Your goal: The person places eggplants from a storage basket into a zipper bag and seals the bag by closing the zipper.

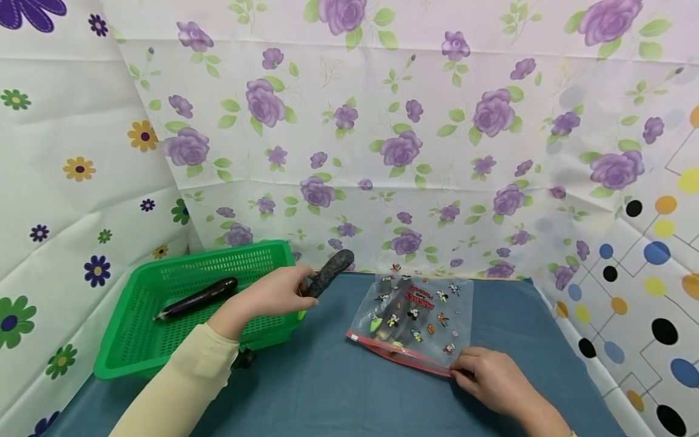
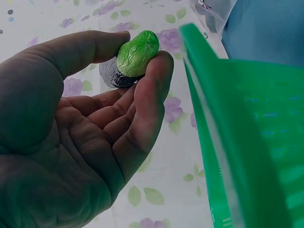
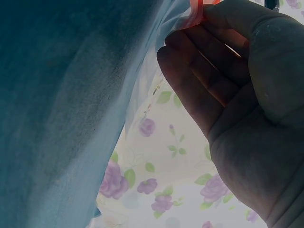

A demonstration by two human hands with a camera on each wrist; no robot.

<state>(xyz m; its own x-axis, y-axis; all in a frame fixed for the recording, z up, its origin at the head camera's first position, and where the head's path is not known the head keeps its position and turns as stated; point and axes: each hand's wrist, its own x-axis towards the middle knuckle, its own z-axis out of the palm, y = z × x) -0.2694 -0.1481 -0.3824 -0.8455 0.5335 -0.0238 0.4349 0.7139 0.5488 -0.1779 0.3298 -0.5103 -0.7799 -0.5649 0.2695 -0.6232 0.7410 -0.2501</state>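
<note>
My left hand [image 1: 275, 292] pinches a dark, bumpy cucumber [image 1: 332, 272] by its near end, between basket and bag. In the left wrist view its bright green end [image 2: 137, 54] shows between thumb and fingers. A clear zip bag [image 1: 455, 315] with cartoon prints and a red zip edge lies on the table. Long dark shapes with pale green ends show through its film. The bag's right front corner is pinched by my right hand [image 1: 494, 381]; in the right wrist view the red edge [image 3: 195, 13] sits at the thumb and fingertips. One dark purple eggplant [image 1: 199, 298] lies in the green basket [image 1: 122, 315].
A blue cloth [image 1: 327, 394] covers the table. Behind it stands a flowered sheet [image 1: 404, 152], with patterned sheets on both sides. Beside the basket, a small black object [image 1: 244, 359] shows beneath my left sleeve [image 1: 182, 379].
</note>
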